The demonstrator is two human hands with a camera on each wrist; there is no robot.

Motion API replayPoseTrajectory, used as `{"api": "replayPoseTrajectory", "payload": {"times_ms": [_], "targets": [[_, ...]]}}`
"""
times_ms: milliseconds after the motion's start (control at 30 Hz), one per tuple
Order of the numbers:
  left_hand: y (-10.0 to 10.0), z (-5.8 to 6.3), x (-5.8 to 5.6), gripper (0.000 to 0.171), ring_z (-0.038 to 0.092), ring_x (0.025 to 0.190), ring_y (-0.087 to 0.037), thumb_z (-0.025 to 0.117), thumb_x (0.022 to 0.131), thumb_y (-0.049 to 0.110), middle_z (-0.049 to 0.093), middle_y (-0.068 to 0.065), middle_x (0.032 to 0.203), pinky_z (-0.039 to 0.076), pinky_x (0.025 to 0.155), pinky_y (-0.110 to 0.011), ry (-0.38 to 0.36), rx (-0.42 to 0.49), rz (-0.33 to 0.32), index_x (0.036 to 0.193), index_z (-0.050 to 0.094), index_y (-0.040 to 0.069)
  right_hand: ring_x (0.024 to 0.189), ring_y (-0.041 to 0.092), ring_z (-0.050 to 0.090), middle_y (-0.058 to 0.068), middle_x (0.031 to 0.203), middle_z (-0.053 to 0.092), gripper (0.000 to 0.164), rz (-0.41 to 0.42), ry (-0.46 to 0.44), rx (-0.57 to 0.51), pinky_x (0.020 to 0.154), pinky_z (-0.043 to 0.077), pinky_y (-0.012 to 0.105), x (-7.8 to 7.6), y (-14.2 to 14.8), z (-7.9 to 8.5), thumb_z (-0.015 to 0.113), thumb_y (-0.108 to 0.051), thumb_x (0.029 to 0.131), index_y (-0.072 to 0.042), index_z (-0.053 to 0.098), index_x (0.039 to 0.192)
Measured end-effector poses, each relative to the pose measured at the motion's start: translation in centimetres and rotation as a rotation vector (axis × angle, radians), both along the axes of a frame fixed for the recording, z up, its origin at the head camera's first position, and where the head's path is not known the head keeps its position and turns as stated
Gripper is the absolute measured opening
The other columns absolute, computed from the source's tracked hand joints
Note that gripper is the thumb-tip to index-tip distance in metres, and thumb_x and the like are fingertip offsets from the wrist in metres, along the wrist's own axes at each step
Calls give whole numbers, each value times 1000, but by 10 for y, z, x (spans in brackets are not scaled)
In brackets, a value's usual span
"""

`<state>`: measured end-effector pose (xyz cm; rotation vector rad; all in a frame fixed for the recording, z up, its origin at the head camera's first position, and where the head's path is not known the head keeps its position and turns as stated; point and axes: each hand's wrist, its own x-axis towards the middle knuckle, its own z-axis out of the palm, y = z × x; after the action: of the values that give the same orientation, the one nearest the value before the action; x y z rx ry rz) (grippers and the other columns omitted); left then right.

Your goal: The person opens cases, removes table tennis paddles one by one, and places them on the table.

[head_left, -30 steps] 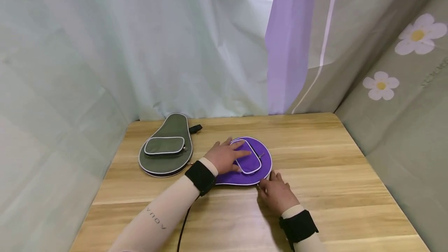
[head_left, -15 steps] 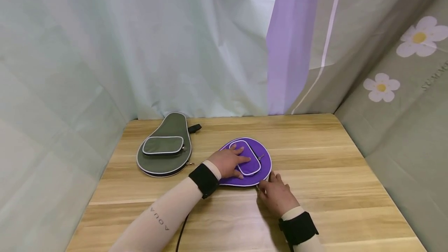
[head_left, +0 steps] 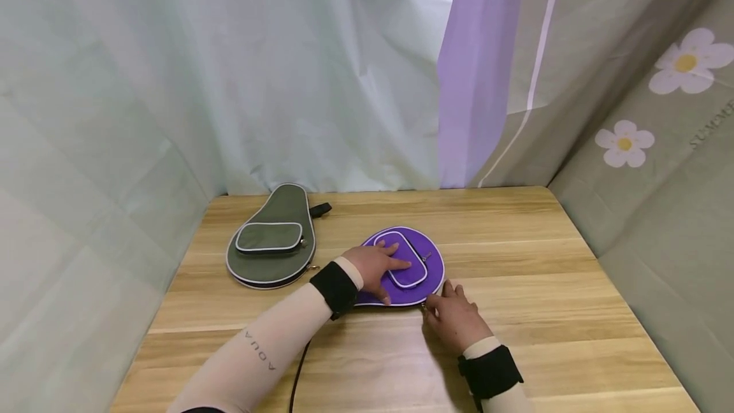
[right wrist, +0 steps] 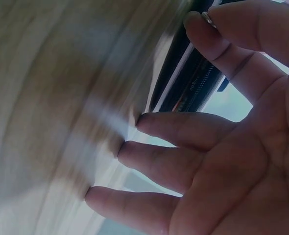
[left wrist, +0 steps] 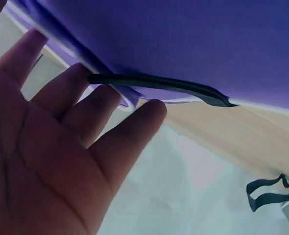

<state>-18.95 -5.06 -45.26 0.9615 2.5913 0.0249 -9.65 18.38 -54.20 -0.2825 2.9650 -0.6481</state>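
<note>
A purple table tennis paddle case [head_left: 432, 269] with white piping and a small zipped pocket [head_left: 408, 260] lies on the wooden table. My left hand [head_left: 374, 269] rests across it, fingers spread over the pocket and thumb near the front edge. In the left wrist view a black strap [left wrist: 159, 82] crosses near those fingertips. At the case's near right edge, my right hand [head_left: 455, 320] pinches a metal zipper pull [right wrist: 208, 20] between thumb and index finger. Its other fingertips touch the tabletop. Beside them runs the dark zipper [right wrist: 199, 83]. The case's narrow end is hidden under my left hand and wrist.
An olive green paddle case [head_left: 275, 266] with a black wrist loop [head_left: 320, 210] lies at the back left of the table [head_left: 545, 311]. Pale curtains [head_left: 321, 81] hang behind and on both sides. A black cable [head_left: 299, 371] trails below my left wrist.
My left hand has shifted slightly to the right on the purple case, and its thumb has moved toward the near edge. The right hand stays at the zipper pull.
</note>
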Motion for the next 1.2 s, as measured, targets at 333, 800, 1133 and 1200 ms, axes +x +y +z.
{"api": "replayPoseTrajectory", "payload": {"times_ms": [333,800,1133,1200], "targets": [[8,-5,8,69,50,167,-38,82,99,59,50,-10,179,54,128,-52,130,-30,13,163,62,43,143,79,52,46,156,59,28,-9,50,15,90,49,97,0,-2,-16,75,-30,105,-25,61,81],[32,4,18,60,64,155,-32,63,111,64,68,-10,164,64,114,-46,215,-196,64,167,56,43,139,79,54,47,153,60,26,-1,21,-15,89,48,98,8,-9,17,76,-28,106,-21,64,84],[40,2,21,60,83,117,-26,70,107,63,87,-4,126,69,94,-41,322,-129,76,156,71,29,138,73,58,45,152,62,20,10,20,-20,88,52,94,11,-11,22,78,-23,103,-21,69,86],[41,0,21,59,84,105,-25,72,106,64,88,-4,117,69,85,-41,357,-110,81,151,76,26,139,76,56,44,152,63,18,15,49,-15,87,51,95,9,-7,10,78,-25,103,-25,70,87]]}}
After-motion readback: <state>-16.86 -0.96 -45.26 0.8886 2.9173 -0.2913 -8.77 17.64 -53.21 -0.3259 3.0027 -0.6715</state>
